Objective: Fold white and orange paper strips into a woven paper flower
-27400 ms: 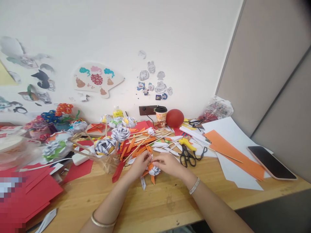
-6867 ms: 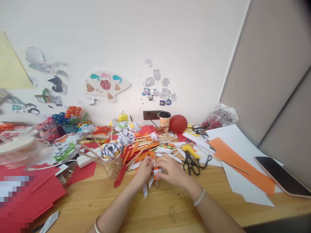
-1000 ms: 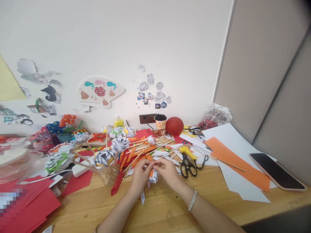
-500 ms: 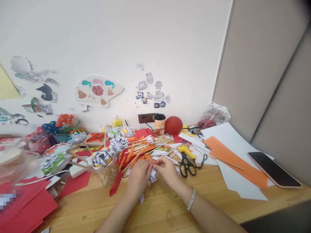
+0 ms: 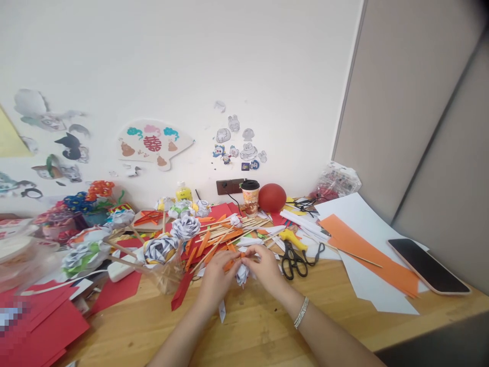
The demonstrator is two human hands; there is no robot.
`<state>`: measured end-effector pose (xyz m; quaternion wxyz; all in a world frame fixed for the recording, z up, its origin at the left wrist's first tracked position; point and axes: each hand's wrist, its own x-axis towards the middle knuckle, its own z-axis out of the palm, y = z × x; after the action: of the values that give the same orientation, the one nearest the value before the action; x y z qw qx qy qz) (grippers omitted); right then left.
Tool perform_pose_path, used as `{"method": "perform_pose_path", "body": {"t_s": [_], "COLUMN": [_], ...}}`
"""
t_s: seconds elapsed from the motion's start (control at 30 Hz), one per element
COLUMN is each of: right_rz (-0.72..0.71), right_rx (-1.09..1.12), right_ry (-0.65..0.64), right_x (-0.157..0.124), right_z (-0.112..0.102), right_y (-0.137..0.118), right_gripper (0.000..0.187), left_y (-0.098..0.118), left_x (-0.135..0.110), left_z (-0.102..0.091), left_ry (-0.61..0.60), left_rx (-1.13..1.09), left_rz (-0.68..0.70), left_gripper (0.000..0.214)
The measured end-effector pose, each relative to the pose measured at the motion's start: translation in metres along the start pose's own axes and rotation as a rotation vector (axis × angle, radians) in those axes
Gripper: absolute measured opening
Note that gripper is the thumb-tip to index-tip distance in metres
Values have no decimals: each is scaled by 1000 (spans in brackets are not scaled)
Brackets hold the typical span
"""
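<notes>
My left hand (image 5: pixel 219 275) and my right hand (image 5: pixel 264 269) meet just above the table, fingers bent in a pinch. A small piece of orange paper (image 5: pixel 231 264) shows between their fingertips, both hands gripping it. Right below the fingers hangs a white and blue-grey folded paper flower (image 5: pixel 242 276), head down; its join to the orange paper is hidden by my fingers. A narrow white paper strip (image 5: pixel 222 312) lies under my left wrist. Black-handled scissors (image 5: pixel 293 261) rest to the right of my right hand.
Wooden sticks (image 5: pixel 217 235) and orange strips pile up behind my hands. Finished paper flowers (image 5: pixel 162 248) stand in a clear holder on the left, near red paper sheets (image 5: pixel 53 326). A lidded cup (image 5: pixel 251 198), a red balloon (image 5: pixel 272 198) and a phone (image 5: pixel 428 266) are also on the table.
My fingers have shifted slightly around the flower, and more of the orange paper shows at my left fingertips. The view has moved a little.
</notes>
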<state>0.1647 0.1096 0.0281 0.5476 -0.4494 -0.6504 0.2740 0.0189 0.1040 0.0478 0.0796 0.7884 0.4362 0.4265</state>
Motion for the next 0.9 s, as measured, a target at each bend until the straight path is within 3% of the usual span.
{"method": "perform_pose_path", "body": {"t_s": [0.13,0.33,0.5,0.6,0.73,0.9], "right_rz": [8,59,218,339,461,437], "right_rx": [10,117,426,465,407,356], "right_ry": [5,-71,-354,-443,-479,-456], "right_x": [-1,-1,1,0,-1,0], "right_z": [0,-2,-6,-9,-11,-9], "right_y": [-1,-8,-8,-10,-8,6], "right_gripper": [6,9,21,24,24,20], "left_y": [3,6,-5,-11,-16,-17], "left_x": [0,4,7,6,4,3], "left_z": [-2,-8,-13,-14,-9,0], "left_ry": [8,-73,-388,-537,-592,-502], "left_rx": [-67,-227,-645,-759,-716,-526], "left_rz": [-72,-257,-433,-498,-475,-379], "left_gripper": [16,17,26,27,28,24]}}
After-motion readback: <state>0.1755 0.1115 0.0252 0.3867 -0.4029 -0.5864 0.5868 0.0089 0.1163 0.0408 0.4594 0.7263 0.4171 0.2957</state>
